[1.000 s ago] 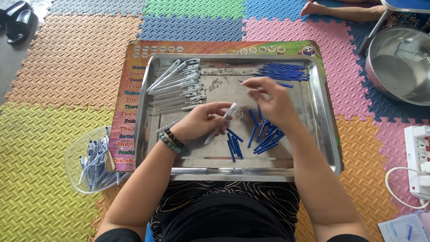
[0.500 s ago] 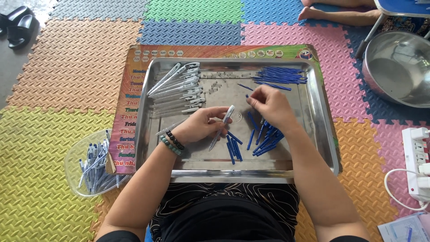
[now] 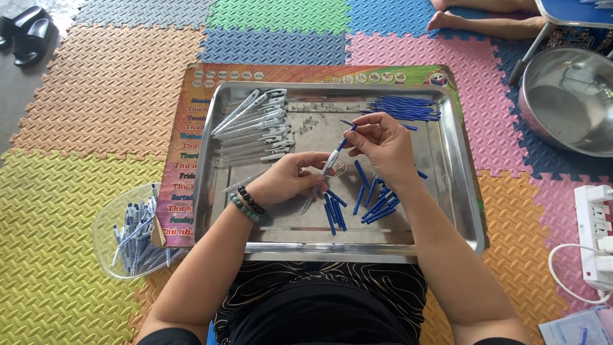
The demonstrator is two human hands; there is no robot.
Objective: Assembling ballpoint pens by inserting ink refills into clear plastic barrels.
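A: What can't you make out from up here?

B: On the far left, a pair of black sandals (image 3: 25,33) is cut by the frame edge. The clear plastic bowl (image 3: 110,248) holds finished pens in a tangle, too many overlapping to count. Small springs (image 3: 306,121) lie scattered mid-tray, too tiny to number. At the top right a bare foot (image 3: 447,19) of someone else pokes in, the rest of that person out of view. The white power strip (image 3: 597,236) runs off the right edge.

A: And the floor?

B: You're sitting on interlocking foam mats in yellow, orange, green, blue and pink. One steel tray (image 3: 469,211) sits on a printed poster mat (image 3: 185,160); one steel basin (image 3: 568,105) stands at the right.

A: Counts?

B: Roughly ten clear pen barrels (image 3: 252,124) in a stack at the tray's upper left, one bundle of blue refills (image 3: 402,107) at upper right, and a loose scatter of blue caps (image 3: 377,204) near your wrists.

A: My hands?

B: Your left hand (image 3: 287,179) is curled around a clear pen barrel (image 3: 322,179) over the tray's middle. Your right hand (image 3: 383,144) pinches a blue refill (image 3: 349,132) at the barrel's top end.
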